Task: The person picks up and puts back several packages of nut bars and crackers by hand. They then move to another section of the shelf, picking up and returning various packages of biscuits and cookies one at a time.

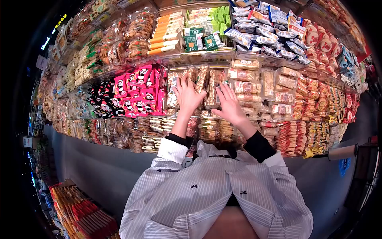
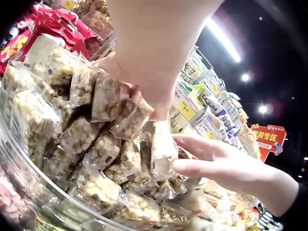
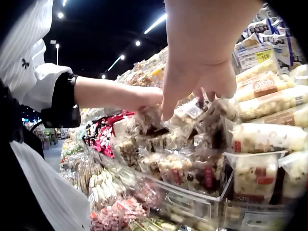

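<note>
Head view: left hand point(image 1: 189, 97) and right hand point(image 1: 230, 108) apart, fingers spread and loosely bent, both over wrapped bars point(image 1: 203, 77) just right of the pink packets point(image 1: 141, 89); neither hand visibly clamped on a bar. Step, as judged: handling the bars where they lie; the next move calls for light fingertip contact, since film could slip or snag. Left wrist view: bars lie beside the pink packets, blocky, lumpy, in crinkled glossy film; right hand touches an upright pale bar, left fingertips hidden. Clear rim point(image 2: 48, 186) curves, smooth and rigid. Right wrist view: bars right of the pink packets, some red-labelled; right fingers bent down to them, tips partly obscured.
</note>
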Demonstrator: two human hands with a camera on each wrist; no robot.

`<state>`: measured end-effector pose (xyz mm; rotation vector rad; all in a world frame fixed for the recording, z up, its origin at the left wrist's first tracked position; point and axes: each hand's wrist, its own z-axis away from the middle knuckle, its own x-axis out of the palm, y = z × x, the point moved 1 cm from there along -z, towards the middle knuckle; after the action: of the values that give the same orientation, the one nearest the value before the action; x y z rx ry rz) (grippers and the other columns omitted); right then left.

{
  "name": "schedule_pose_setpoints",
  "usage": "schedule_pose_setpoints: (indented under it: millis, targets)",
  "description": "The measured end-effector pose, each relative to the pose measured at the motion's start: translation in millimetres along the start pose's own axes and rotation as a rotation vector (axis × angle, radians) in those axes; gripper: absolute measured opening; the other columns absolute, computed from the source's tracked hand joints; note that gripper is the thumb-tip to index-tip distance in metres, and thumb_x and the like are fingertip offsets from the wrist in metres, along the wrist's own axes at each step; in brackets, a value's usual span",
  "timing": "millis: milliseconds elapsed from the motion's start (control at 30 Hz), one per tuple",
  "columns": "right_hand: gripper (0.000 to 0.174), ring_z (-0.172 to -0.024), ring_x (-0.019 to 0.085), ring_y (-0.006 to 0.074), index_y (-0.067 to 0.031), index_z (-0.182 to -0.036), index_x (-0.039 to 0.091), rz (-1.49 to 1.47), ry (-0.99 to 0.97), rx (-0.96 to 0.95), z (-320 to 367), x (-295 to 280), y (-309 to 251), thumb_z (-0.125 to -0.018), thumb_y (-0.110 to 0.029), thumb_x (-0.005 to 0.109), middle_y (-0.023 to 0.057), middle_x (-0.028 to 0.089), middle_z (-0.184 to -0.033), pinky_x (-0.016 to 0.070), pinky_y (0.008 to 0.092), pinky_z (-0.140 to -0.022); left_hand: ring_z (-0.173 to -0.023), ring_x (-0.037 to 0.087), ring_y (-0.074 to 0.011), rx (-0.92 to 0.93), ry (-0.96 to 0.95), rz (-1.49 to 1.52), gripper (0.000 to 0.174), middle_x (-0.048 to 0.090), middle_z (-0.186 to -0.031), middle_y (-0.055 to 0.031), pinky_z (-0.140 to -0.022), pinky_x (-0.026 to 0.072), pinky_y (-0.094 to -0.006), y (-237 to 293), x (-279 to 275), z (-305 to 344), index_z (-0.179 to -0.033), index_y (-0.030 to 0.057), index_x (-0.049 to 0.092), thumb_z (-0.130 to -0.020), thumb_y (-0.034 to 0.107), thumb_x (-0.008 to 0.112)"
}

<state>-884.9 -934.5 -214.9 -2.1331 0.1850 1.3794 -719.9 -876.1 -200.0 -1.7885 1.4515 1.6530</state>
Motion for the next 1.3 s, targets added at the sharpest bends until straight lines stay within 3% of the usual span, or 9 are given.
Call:
schedule_pose_setpoints:
  millis: [133,233,300,533,700,867,933,1067,1300]
  targets:
    - [0.075,-0.127,0.029,0.0314,0.0029,-0.129,0.032,0.132,-0.012,-0.077,-12.1,20.4,-8.7,-0.071,-0.028,0.067,0.0214,0.036,-0.132,0.0172,0.0412,-0.108,-0.127,0.021,-0.0376,-0.017,0.024,-0.01,0.053,0.032,-0.133,-0.0122,-0.1,0.013,-0.0608,-7.1,10.3,1.2,-0.103,0.0037,0.051,-0.061,0.034,0.065]
    - [0.074,-0.127,0.03,0.0316,0.0051,-0.128,0.032,0.152,-0.056,-0.072,-21.1,24.4,-11.5,-0.071,-0.028,0.066,0.0238,0.036,-0.131,0.0174,0.0412,-0.107,-0.128,0.017,-0.0436,0.075,0.01,-0.129,0.065,0.02,-0.142,-0.0135,-0.096,0.0113,-0.0675,-4.5,16.6,-0.2,-0.131,0.0208,0.037,-0.071,0.036,0.059]
    - [0.073,-0.126,0.031,0.032,0.0067,-0.127,0.033,0.14,-0.045,-0.075,-20.9,23.0,-8.6,-0.071,-0.027,0.066,0.0253,0.036,-0.13,0.0184,0.0406,-0.107,-0.13,0.014,-0.0421,0.063,-0.073,-0.203,0.068,0.015,-0.145,-0.0097,-0.096,0.0131,-0.0677,-5.2,19.4,-1.5,-0.137,0.0252,0.029,-0.075,0.037,0.055]
    - [0.062,-0.123,0.033,0.033,0.0027,-0.126,0.036,-0.022,0.023,-0.043,-1.9,-1.4,-3.8,-0.076,-0.022,0.062,0.0203,0.036,-0.13,0.0242,0.0399,-0.105,-0.132,0.011,-0.0373,0.155,-0.172,-0.25,0.066,0.019,-0.145,-0.0063,-0.1,0.0086,-0.0638,-3.1,9.5,-12.3,-0.134,0.0197,0.035,-0.073,0.035,0.056]
    - [0.061,-0.12,0.037,0.034,0.0002,-0.13,0.032,-0.187,-0.044,0.215,24.8,-12.7,14.5,-0.077,-0.015,0.06,0.019,0.034,-0.133,0.0355,0.0373,-0.097,-0.132,0.016,-0.0334,0.397,-0.069,-0.07,0.077,0.02,-0.141,-0.0186,-0.106,0.0129,-0.0484,8.4,14.1,5.5,-0.133,-0.0012,0.028,-0.077,0.044,0.057]
    - [0.053,-0.103,0.053,0.0317,-0.0009,-0.123,0.044,-0.113,0.046,0.107,26.1,-4.1,25.2,-0.074,-0.01,0.06,0.016,0.045,-0.126,0.0449,0.0358,-0.086,-0.131,0.018,-0.0355,0.506,-0.239,-0.028,0.095,0.02,-0.141,-0.0216,-0.105,0.0209,-0.0442,19.0,2.4,25.0,-0.136,0.0119,0.027,-0.058,0.032,0.077]
    - [0.039,-0.088,0.06,0.0289,-0.0029,-0.111,0.053,-0.073,0.151,0.031,18.6,-0.1,24.3,-0.073,-0.011,0.061,0.0109,0.053,-0.118,0.0504,0.0361,-0.074,-0.129,0.022,-0.0359,0.48,-0.184,-0.053,0.09,0.021,-0.141,-0.0194,-0.103,0.0257,-0.0438,17.6,7.4,22.0,-0.136,0.0147,0.029,-0.061,0.029,0.076]
    - [0.03,-0.081,0.062,0.027,-0.0029,-0.1,0.056,-0.012,0.225,-0.054,5.7,2.8,6.7,-0.072,-0.013,0.062,0.0123,0.057,-0.112,0.0519,0.0355,-0.067,-0.129,0.021,-0.0356,0.488,-0.157,-0.188,0.083,0.023,-0.14,-0.0157,-0.102,0.0271,-0.0437,21.0,12.0,21.0,-0.134,0.0156,0.032,-0.064,0.029,0.074]
    - [0.037,-0.082,0.063,0.0255,-0.0048,-0.107,0.058,0.036,0.159,0.034,13.8,-11.0,10.6,-0.075,-0.023,0.062,0.0107,0.058,-0.113,0.0521,0.0339,-0.069,-0.13,0.018,-0.0358,0.499,-0.155,-0.181,0.086,0.022,-0.141,-0.0157,-0.104,0.0236,-0.0435,19.4,13.4,23.0,-0.136,0.0155,0.029,-0.064,0.032,0.073]
